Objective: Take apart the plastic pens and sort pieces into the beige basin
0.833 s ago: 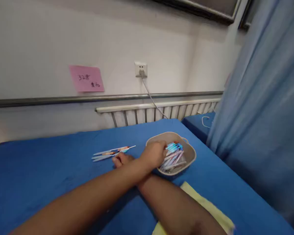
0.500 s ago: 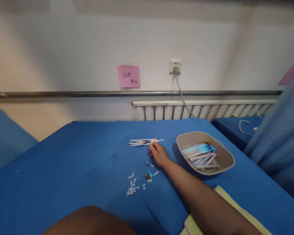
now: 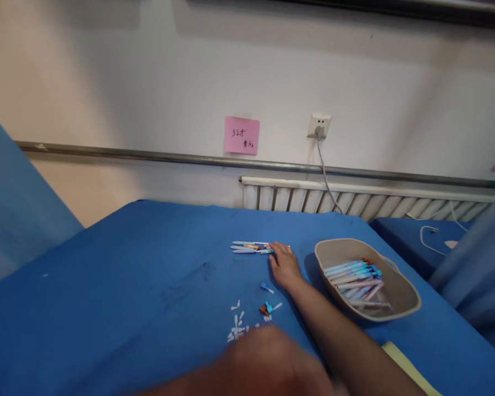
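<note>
A small row of pens [image 3: 247,247] lies on the blue sheet [image 3: 127,291]. My right hand [image 3: 285,265] rests flat on the sheet beside them, fingers stretched out and touching the pens' right ends. To its right, a beige basket [image 3: 334,246] holds several blue and pink pens [image 3: 355,272]. Near my right forearm lie a small blue cap [image 3: 266,287], an orange and blue piece [image 3: 267,309] and several tiny white bits [image 3: 237,324]. My left hand [image 3: 268,360] is a blurred shape at the bottom edge, just in front of the white bits. Its fingers cannot be made out.
A yellow cloth [image 3: 404,367] lies under my right arm at the lower right. Behind the bed are a radiator [image 3: 355,201], a wall socket [image 3: 319,126] with a cable, and a pink note [image 3: 241,135]. Blue curtains hang at the right [image 3: 478,275] and left [image 3: 16,220].
My left hand has left the basket, drawn back across my right arm and now sits blurred at the bottom edge. My right hand stays by the row of pens. The view swung left.
</note>
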{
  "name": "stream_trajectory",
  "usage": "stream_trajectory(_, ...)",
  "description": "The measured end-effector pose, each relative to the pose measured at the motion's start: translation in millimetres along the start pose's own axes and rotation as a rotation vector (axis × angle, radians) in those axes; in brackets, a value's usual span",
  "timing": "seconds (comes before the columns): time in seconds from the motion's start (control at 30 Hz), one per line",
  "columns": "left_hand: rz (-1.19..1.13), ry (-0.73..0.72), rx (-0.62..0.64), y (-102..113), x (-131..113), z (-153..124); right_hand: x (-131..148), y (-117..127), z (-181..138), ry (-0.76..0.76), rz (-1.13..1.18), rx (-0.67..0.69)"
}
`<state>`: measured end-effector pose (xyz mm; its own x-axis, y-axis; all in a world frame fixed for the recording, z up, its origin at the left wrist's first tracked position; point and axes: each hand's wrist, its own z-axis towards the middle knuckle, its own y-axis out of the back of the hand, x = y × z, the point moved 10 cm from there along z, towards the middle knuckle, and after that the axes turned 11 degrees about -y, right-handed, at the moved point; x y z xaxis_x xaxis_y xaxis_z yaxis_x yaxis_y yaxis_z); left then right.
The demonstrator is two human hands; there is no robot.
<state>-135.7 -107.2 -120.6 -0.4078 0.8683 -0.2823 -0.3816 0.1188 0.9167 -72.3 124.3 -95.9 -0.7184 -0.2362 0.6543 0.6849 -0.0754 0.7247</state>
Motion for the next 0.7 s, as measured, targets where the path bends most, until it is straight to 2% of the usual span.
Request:
stream_trajectory(0.07,0.040,0.080,-0.123,53,54,29,5,-4,-2,0.018,-0.086,0.029)
stream_trajectory(0.13,0.118,0.308,-0.312,104,113,33,9,-3,-4,0.034,-0.121,0.029)
stream_trajectory(0.2,0.178,0.395,-0.346,127,148,30,12,-1,-7,0.041,-0.138,0.016)
stream_trajectory(0.27,0.218,0.440,-0.321,131,170,23,14,0,-9,0.052,-0.148,0.021)
stream_trajectory(0.37,0.246,0.473,-0.285,124,188,18,16,0,-11,0.067,-0.143,0.026)
stream_trajectory(0.57,0.289,0.464,-0.183,112,194,33,15,1,-8,0.094,-0.081,0.016)
stream_trajectory(0.7,0.300,0.495,-0.173,113,194,33,0,4,-1,0.024,0.033,-0.004)
